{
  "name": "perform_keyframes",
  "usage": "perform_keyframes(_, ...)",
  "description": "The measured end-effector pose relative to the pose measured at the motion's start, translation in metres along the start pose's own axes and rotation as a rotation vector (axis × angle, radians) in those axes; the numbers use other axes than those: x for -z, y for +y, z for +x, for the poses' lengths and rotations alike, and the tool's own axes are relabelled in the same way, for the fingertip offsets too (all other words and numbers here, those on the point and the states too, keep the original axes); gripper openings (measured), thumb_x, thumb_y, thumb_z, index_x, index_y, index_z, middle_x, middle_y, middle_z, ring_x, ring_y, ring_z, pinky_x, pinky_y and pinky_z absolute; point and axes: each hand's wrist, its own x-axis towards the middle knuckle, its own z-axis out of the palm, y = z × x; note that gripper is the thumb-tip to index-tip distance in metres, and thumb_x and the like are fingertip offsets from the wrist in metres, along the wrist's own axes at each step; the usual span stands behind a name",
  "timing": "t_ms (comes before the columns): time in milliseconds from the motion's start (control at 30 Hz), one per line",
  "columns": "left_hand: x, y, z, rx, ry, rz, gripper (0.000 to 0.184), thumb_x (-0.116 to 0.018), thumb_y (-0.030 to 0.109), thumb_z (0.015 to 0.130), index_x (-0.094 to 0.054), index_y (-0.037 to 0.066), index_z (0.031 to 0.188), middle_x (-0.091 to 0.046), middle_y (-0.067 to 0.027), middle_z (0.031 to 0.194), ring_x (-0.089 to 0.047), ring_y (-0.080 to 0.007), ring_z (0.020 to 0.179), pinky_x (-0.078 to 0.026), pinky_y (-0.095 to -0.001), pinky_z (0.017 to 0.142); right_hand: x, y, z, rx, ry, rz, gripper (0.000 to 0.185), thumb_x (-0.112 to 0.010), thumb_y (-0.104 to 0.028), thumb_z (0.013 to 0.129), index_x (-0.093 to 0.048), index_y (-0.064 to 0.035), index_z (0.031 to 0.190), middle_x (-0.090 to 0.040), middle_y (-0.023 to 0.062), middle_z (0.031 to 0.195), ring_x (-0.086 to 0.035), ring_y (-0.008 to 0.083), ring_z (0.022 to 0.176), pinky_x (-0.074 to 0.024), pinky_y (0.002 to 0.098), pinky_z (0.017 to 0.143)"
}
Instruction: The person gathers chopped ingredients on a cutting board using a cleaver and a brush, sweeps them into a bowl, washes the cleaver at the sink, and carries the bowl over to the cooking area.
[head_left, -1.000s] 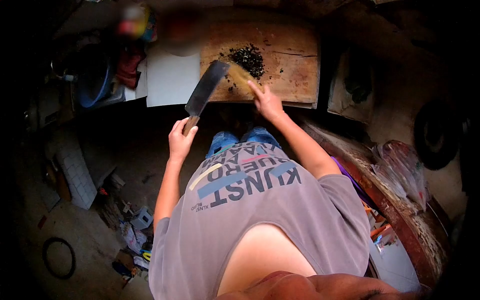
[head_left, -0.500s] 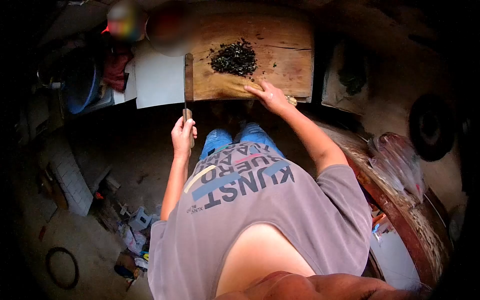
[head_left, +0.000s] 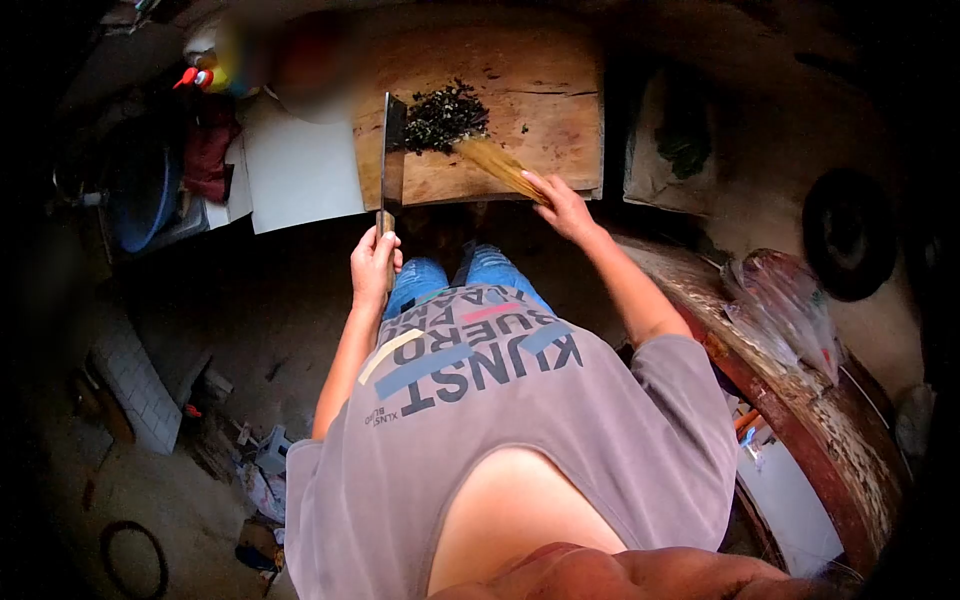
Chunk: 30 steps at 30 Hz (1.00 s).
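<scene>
My left hand [head_left: 376, 265] gripped the cleaver [head_left: 394, 150] beside the dark chopped heap [head_left: 445, 115] on the wooden surface [head_left: 550, 135], my right hand [head_left: 563, 208] the straw brush [head_left: 502, 166], seemingly for gathering, and the next stroke called for a steady blade.

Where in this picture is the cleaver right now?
In the head view, the cleaver is left of centre, held in the left hand, near the left side of the wooden board and just left of the dark chopped pile.

grey tee [head_left: 520, 410] | txt: KUNST, BUERO | upside-dn | sm. print unclr
</scene>
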Motion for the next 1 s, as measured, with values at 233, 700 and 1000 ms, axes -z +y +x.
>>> perform_keyframes(233, -0.004, -0.003, 0.011, 0.014, -0.018, -0.007, 0.017, -0.052, 0.020, 0.092, -0.055, 0.004, 0.089, -0.052, -0.0002, 0.069, -0.049, -0.0076, 0.053, -0.041, -0.0222, 0.047, -0.060, 0.005, -0.005, -0.669, 0.386, 1.344, 0.071, -0.058, -0.009, 0.086, -0.023, -0.0226, 0.146, -0.058, 0.0076, 0.096, -0.059, 0.0168, 0.069, -0.0505, 0.0293, 0.053)
perform_keyframes(700, -0.005, 0.002, 0.016, 0.038, -0.001, -0.009, 0.017, -0.052, 0.021, 0.092, -0.055, 0.004, 0.090, -0.052, -0.0008, 0.069, -0.050, -0.0084, 0.054, -0.041, -0.0230, 0.048, -0.036, -0.009, 0.063, -0.467, 0.259, 1.143, 0.075, -0.065, -0.014, 0.082, -0.025, -0.0156, 0.146, -0.058, 0.0129, 0.113, -0.059, 0.0229, 0.091, -0.0502, 0.0335, 0.077)
perform_keyframes(1000, 0.003, -0.001, 0.019, 0.035, 0.062, -0.062, 0.017, -0.053, 0.020, 0.093, -0.054, 0.004, 0.092, -0.053, -0.0012, 0.073, -0.050, -0.0089, 0.055, -0.042, -0.0233, 0.048, 0.000, 0.043, 0.146, -0.506, 0.107, 0.579, 0.070, -0.064, -0.019, 0.079, -0.034, -0.0121, 0.141, -0.053, 0.0170, 0.128, -0.052, 0.0260, 0.116, -0.0398, 0.0326, 0.097)
